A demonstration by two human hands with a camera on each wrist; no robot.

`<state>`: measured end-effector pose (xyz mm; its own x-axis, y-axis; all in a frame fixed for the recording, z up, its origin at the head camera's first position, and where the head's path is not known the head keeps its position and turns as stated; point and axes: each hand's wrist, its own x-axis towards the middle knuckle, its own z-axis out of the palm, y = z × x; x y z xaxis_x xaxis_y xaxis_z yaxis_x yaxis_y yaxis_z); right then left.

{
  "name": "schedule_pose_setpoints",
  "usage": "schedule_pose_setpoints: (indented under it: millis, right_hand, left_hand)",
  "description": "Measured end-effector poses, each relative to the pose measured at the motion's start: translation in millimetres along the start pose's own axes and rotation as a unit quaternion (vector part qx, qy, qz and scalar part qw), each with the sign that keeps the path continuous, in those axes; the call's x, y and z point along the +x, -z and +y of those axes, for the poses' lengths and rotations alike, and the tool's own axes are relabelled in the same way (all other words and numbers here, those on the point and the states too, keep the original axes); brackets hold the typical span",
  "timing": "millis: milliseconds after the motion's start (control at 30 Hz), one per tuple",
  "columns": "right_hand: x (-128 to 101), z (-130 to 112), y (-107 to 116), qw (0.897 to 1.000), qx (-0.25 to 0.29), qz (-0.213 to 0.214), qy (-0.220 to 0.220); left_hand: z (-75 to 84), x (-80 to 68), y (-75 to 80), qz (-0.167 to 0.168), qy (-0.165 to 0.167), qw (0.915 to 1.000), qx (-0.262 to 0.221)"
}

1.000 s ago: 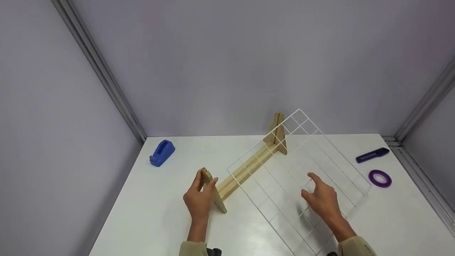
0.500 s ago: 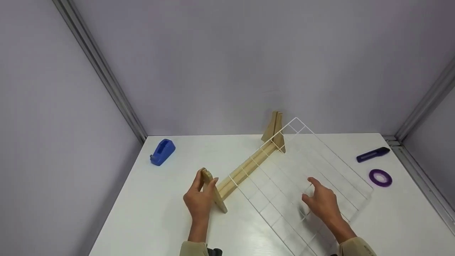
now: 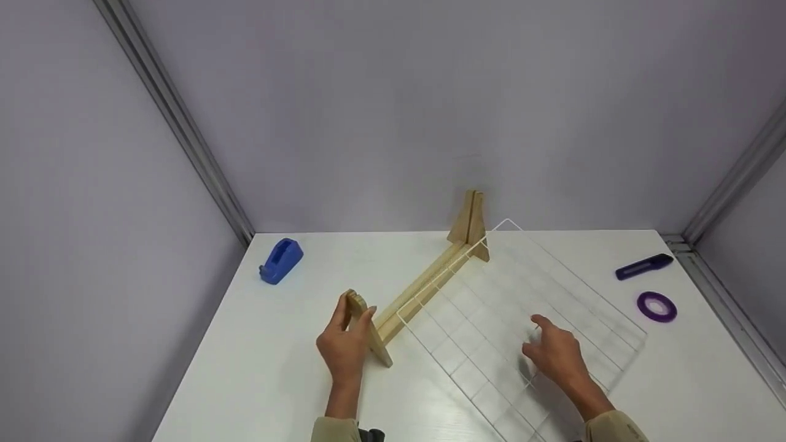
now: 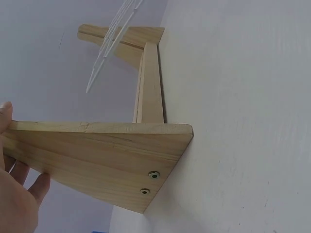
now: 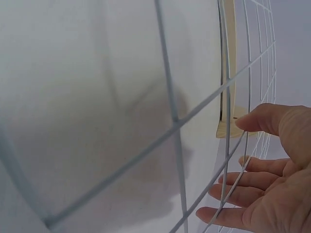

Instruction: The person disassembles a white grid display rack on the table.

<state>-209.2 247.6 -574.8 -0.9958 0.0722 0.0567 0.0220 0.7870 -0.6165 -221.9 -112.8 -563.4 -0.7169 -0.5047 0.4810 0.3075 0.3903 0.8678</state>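
A wooden stand [image 3: 424, 288] with a long rail and two triangular end pieces lies diagonally on the white table [image 3: 276, 368]. My left hand [image 3: 344, 347] grips the near end piece [image 4: 107, 155], thumb on one side and fingers on the other. A white wire grid panel [image 3: 491, 307] slants low from the rail toward the right. My right hand [image 3: 552, 356] touches the grid from its near side. In the right wrist view its fingers [image 5: 233, 182] lie nearly straight against the wires [image 5: 170, 121]. The far end piece [image 3: 470, 224] stands upright.
A blue tape dispenser [image 3: 280, 262] sits at the back left of the table. A dark blue pen-like tool [image 3: 643, 266] and a purple tape ring [image 3: 656, 306] lie at the right. Grey walls enclose the table on three sides.
The grid's raised far edge has dropped, so the panel now lies much flatter against the rail. My right hand sank slightly with it. The left hand has not moved.
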Motion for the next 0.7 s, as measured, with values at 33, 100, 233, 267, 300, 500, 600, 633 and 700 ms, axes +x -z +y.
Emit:
schedule_pose_setpoints:
  millis: [33,100,233,267,300,500,600,633,700]
  right_hand:
    - [-0.3,1.1,-0.6,1.0,-0.001,-0.002,0.001]
    - [-0.9,3.6,-1.6,1.0,-0.002,-0.003,0.004]
    - [-1.0,7.9,-2.9,1.0,-0.014,-0.002,0.013]
    - [-0.7,8.7,-3.5,1.0,-0.018,0.0,0.016]
    - [-0.6,9.3,-3.9,1.0,-0.021,0.0,0.017]
    - [0.0,13.0,-7.3,0.999,-0.033,-0.001,0.028]
    - [-0.6,14.9,-8.9,0.999,-0.039,0.0,0.031]
    - [-0.8,15.4,-9.5,0.999,-0.039,0.0,0.031]
    - [-1.2,16.3,-10.3,0.999,-0.039,-0.002,0.03]
  left_hand:
    - [0.7,-0.2,0.0,0.0,-0.001,1.0,-0.002]
    - [1.9,-0.6,-0.1,0.0,-0.004,1.0,-0.004]
    - [3.5,-1.4,-0.1,0.003,-0.006,1.0,-0.006]
    - [3.6,-1.6,-0.1,0.004,-0.005,1.0,-0.007]
    - [3.8,-1.7,0.0,0.005,-0.003,1.0,-0.008]
    - [2.5,-2.8,0.2,0.004,-0.004,1.0,-0.008]
    - [1.1,-3.7,0.3,0.004,-0.013,0.9999,-0.003]
    - [0.6,-3.9,0.3,0.004,-0.016,0.9999,0.0]
    - [0.1,-4.6,0.6,0.003,-0.021,0.9998,0.004]
